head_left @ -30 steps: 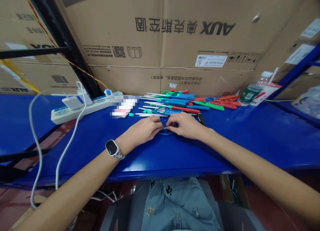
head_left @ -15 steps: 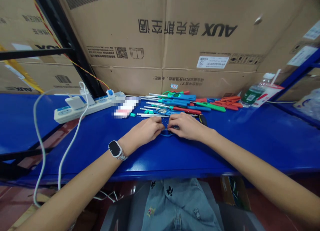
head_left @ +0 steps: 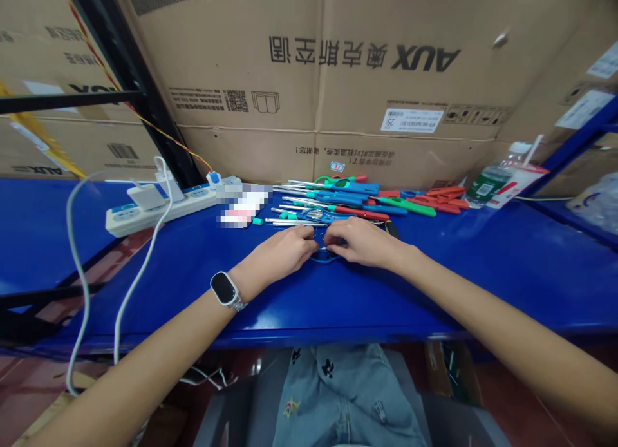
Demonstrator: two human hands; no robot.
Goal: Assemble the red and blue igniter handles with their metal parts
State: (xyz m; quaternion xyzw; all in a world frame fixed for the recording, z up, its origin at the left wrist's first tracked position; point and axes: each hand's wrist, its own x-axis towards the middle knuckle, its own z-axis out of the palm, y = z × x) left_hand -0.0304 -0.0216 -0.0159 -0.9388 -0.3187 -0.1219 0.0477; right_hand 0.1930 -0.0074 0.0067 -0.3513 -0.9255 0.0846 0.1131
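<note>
Two bare hands are close together: the left hand (head_left: 290, 248) and the right hand (head_left: 361, 242) both have bent, narrow fingers; what they pinch, I cannot tell. One thin blue curved piece (head_left: 325, 261) is between them. Beyond both hands lie blue, red and green plastic tools (head_left: 345, 197) with metal rods, too overlapped to count. One black-and-yellow handle (head_left: 393, 229) is just beside the right hand.
</note>
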